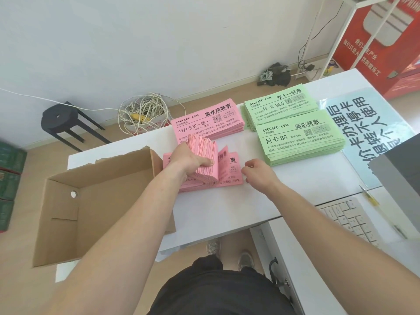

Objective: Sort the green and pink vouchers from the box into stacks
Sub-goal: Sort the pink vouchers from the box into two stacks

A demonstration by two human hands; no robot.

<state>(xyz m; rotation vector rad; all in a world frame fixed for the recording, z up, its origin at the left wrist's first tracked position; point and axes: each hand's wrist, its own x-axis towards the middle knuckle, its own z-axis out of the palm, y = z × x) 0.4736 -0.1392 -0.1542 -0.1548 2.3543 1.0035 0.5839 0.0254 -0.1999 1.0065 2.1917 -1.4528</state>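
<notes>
Four paper voucher stacks are seen on the white counter (250,201): two pink, two green. The near pink voucher stack (204,169) is bent up and gripped by the left hand (193,160). The right hand (259,171) is loosely curled and empty beside it. Edges should be tapped even, then pressed flat. The brown cardboard box (95,201) looks empty.
</notes>
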